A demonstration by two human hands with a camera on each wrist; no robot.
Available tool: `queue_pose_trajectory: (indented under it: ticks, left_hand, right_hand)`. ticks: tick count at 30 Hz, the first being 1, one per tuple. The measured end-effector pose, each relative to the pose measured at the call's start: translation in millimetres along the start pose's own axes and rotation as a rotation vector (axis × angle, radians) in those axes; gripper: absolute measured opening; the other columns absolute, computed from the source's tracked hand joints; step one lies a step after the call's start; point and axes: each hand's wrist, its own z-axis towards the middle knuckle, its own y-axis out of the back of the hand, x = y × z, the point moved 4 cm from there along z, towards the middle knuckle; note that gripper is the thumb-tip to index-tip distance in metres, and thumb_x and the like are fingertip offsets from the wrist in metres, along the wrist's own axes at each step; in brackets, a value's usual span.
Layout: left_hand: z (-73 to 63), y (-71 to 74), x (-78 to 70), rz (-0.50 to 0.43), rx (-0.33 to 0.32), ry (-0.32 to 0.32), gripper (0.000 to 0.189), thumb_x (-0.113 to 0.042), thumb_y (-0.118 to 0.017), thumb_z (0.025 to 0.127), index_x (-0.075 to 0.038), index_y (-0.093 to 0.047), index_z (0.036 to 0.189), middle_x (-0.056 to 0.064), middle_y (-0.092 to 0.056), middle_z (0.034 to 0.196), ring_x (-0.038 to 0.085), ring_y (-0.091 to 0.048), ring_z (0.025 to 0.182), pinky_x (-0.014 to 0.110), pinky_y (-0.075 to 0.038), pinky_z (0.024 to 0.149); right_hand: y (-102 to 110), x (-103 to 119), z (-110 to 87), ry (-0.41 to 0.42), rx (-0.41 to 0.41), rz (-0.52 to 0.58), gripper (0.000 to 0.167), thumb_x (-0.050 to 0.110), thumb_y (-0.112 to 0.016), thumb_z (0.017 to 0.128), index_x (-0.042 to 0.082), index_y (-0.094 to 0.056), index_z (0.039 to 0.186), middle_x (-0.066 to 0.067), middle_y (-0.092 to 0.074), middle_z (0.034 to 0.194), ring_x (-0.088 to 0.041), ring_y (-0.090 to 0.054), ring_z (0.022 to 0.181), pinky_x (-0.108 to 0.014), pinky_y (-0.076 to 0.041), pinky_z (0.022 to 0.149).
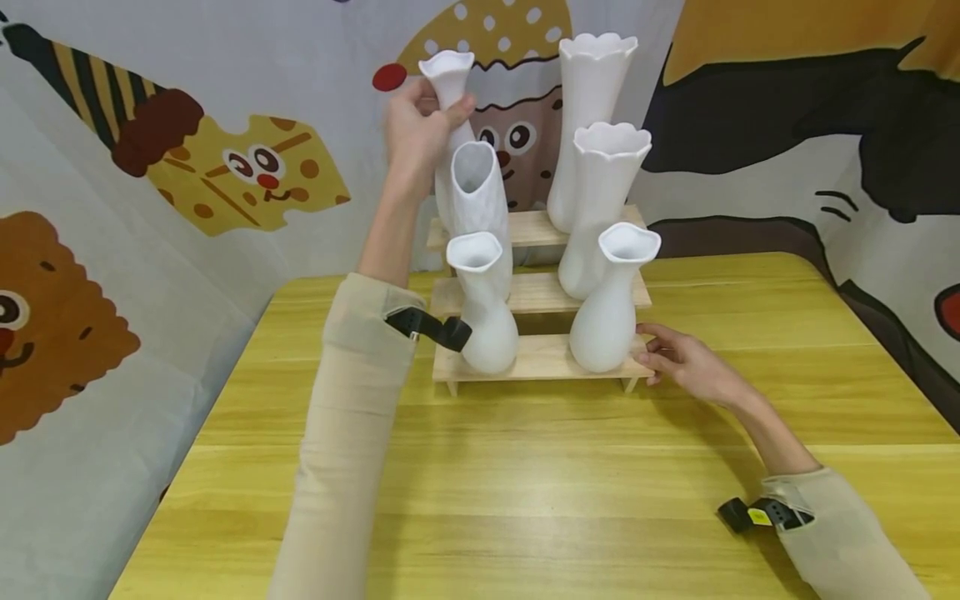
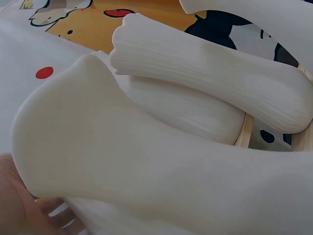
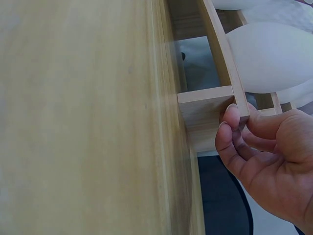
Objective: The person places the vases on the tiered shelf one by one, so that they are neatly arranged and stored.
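A three-step wooden stand [image 1: 543,360] carries white vases in two columns. At the back left, my left hand [image 1: 420,133] grips the neck of a slim wavy-rimmed vase [image 1: 450,79]. Below it are a slant-mouthed vase [image 1: 486,200] and a short round-bellied vase [image 1: 491,329]. The right column has two scallop-rimmed vases, a taller one [image 1: 591,108] behind another [image 1: 600,208], and a round-bellied vase [image 1: 609,312] in front. My right hand [image 1: 693,364] pinches the right end of the lowest step, as the right wrist view shows. A vase [image 2: 122,142] mostly hides the left hand [image 2: 22,208] in the left wrist view.
The stand is on a yellow wood-grain table [image 1: 517,467]. Behind it hangs a cloth [image 1: 247,50] printed with cartoon food, close to the back vases. The steps rest on short wooden legs [image 3: 208,103].
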Motion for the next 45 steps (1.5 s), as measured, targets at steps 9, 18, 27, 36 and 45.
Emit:
queue_pose_trajectory:
  ticks: [9,18,27,36,45]
  left_hand:
    - [2.5,-1.3,4.5,0.015,0.019,0.028,0.038,-0.028,-0.077,0.091,-0.013,-0.066,0.123,0.005,-0.065,0.118,0.019,-0.06,0.104,0.033,-0.052,0.09]
    - [4.0,-1.2,5.9,-0.011,0.014,0.011,0.041,-0.027,-0.077,0.09,-0.015,-0.066,0.128,0.005,-0.066,0.122,0.019,-0.059,0.107,0.033,-0.05,0.092]
    - [2.9,-1.4,5.0,0.001,0.015,0.002,0.043,-0.029,-0.077,0.091,-0.017,-0.064,0.13,0.005,-0.066,0.125,0.02,-0.061,0.108,0.035,-0.051,0.093]
    - [2.1,1.5,8.5,0.021,0.032,-0.051,0.046,-0.031,-0.078,0.09,-0.011,-0.063,0.128,0.007,-0.066,0.117,0.016,-0.06,0.103,0.029,-0.05,0.087]
    - [-0.5,7.6,14.8,-0.047,0.053,-0.066,0.059,-0.036,-0.078,0.089,-0.017,-0.051,0.138,0.007,-0.062,0.128,0.019,-0.06,0.112,0.031,-0.05,0.093]
  right_hand:
    - [0,1,-1.3,-0.001,0.0,0.005,0.053,0.012,-0.053,0.106,-0.01,-0.032,0.15,-0.021,-0.061,0.111,-0.022,-0.065,0.081,-0.037,-0.058,0.073]
    - [0,-1,-0.5,-0.004,0.001,0.006,0.054,0.012,-0.053,0.106,-0.009,-0.032,0.15,-0.021,-0.06,0.111,-0.022,-0.065,0.081,-0.037,-0.058,0.072]
    - [0,-2,0.5,-0.002,-0.003,0.004,0.054,0.012,-0.053,0.106,-0.01,-0.032,0.15,-0.022,-0.06,0.112,-0.022,-0.066,0.081,-0.037,-0.059,0.073]
    - [0,0,-0.4,-0.001,0.002,0.005,0.054,0.012,-0.053,0.106,-0.011,-0.031,0.15,-0.022,-0.06,0.112,-0.022,-0.066,0.082,-0.036,-0.059,0.073]
    - [-1,0,-1.3,0.004,0.001,0.006,0.054,0.012,-0.053,0.106,-0.01,-0.032,0.15,-0.021,-0.06,0.11,-0.022,-0.065,0.081,-0.036,-0.058,0.071]
